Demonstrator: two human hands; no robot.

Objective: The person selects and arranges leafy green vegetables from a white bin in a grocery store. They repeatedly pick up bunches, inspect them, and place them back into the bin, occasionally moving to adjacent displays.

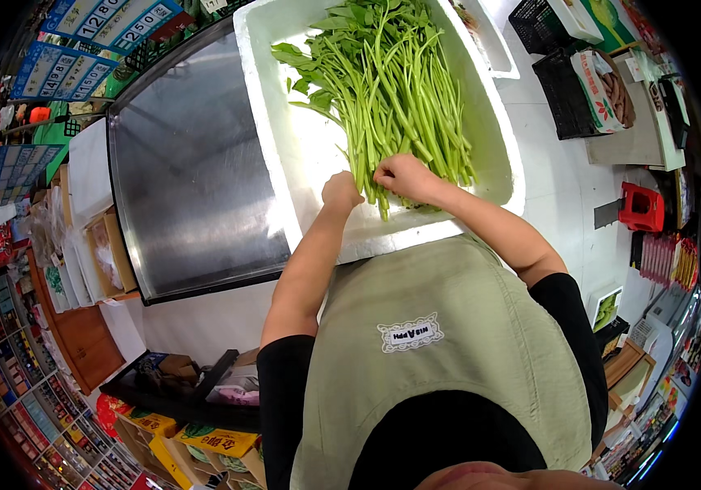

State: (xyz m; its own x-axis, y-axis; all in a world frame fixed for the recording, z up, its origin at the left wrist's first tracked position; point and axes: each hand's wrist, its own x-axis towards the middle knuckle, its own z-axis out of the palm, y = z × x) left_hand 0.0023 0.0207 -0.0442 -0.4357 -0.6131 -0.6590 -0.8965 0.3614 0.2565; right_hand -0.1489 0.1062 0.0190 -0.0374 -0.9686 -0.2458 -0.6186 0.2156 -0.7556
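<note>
A large heap of water spinach (396,98) lies in a white styrofoam box (512,159), leaves at the far end and cut stems towards me. My left hand (343,188) is closed around the left edge of the stems near their cut ends. Just to its right, my right hand (408,176) rests over the stem ends with its fingers curled. Whether a stem is between those fingers is hidden. The near wall of the box is against my green apron (448,306).
Left of the box is a stainless steel tray table (197,165) with a raised rim. Price signs (65,70) stand beyond it. Black crates (561,92) and a red plastic stool (641,207) are on the right. Cardboard boxes (215,447) sit at lower left.
</note>
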